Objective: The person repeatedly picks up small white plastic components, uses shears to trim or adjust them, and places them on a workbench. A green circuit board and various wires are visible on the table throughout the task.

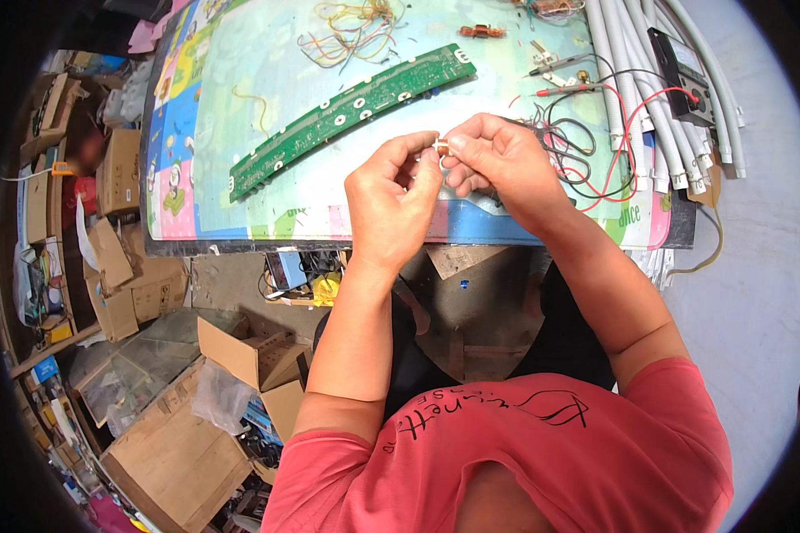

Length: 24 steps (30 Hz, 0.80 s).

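- Nearest the camera is my red shirt (542, 453), and from it both bare forearms run up to where my fingers meet over the near edge of the table (542, 226).
- My left hand (391, 200) is curled, thumb and forefinger pinched narrow on one end of a small pale component (439, 145).
- My right hand (502, 160) pinches the other end, fingertips nearly touching those of the left; the remaining fingers fold underneath. Both hands are closed on the piece, which is held in the air just above the mat.
- The component is mostly hidden by my fingertips, so I cannot tell its exact shape. I judge it very light, rigid and easily dropped or bent; it seems best gripped by its body between thumb and forefinger pads, not by any thin legs.
- Beyond my left fingers, well apart, lies a long green circuit board (351, 115), slanting across the colourful mat (240, 53).
- Further off past the board sits a tangle of thin coloured wires (351, 35).
- Just beside my right hand, on its outer side, loop red and black test leads (596, 133), running to a black meter (680, 75) that rests on grey-white tubes (631, 80).
- Below and left of my left elbow, cardboard boxes (178, 453) crowd the floor.
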### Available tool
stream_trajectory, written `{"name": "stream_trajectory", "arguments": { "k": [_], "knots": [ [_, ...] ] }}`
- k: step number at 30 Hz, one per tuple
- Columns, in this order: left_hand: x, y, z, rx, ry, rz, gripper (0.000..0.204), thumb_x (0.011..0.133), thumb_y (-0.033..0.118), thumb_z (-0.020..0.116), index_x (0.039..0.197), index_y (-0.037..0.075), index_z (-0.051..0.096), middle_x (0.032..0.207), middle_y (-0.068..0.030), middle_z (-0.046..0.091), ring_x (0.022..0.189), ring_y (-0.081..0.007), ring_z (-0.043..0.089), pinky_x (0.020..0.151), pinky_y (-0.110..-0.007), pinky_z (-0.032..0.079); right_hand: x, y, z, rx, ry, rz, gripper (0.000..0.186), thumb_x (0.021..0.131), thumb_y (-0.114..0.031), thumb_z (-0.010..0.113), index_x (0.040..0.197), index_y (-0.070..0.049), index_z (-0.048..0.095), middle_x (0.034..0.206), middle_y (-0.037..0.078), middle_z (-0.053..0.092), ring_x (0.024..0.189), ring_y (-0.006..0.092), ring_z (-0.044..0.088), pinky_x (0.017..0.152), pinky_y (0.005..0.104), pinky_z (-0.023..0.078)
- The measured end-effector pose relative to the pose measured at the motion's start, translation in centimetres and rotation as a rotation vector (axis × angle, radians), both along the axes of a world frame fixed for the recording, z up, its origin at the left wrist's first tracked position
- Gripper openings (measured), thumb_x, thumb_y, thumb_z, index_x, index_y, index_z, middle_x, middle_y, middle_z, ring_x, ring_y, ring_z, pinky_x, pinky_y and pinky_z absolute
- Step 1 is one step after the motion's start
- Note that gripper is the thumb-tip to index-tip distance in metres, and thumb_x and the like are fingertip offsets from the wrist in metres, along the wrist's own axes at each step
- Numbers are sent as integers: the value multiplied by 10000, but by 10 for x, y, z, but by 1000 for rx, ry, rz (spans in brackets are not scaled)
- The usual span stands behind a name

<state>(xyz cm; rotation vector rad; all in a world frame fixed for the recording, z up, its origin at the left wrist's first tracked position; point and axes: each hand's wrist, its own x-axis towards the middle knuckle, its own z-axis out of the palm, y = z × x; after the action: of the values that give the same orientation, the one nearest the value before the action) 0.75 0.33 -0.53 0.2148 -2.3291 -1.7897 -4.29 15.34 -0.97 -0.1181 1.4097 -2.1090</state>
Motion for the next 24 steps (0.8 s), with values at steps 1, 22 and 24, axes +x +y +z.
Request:
{"name": "stream_trajectory", "arguments": {
  "k": [1,22,24],
  "knots": [
    [0,1,1,-11,1,10,170,863,24,601,1012,-33,659,816,-66,679,718,-75,595,644,-225,487,0,0,0,3,6,-3,202,910,-157,600,980,29,566,872,92,638,719,122,609,628,254,515],
    [3,10,0,-176,85,155,54,769,20,642,800,-24,648,625,-66,636,557,-84,584,538,-237,479,4,-2,-3,13,112,-24,188,895,-136,611,940,38,559,822,93,634,685,119,609,598,261,527],
    [2,10,-1,-113,84,143,55,777,18,641,812,-23,652,638,-67,641,571,-82,589,549,-233,483,2,0,-2,-8,58,-13,193,894,-142,614,945,35,558,820,93,632,688,123,609,604,264,527]
  ]
}}
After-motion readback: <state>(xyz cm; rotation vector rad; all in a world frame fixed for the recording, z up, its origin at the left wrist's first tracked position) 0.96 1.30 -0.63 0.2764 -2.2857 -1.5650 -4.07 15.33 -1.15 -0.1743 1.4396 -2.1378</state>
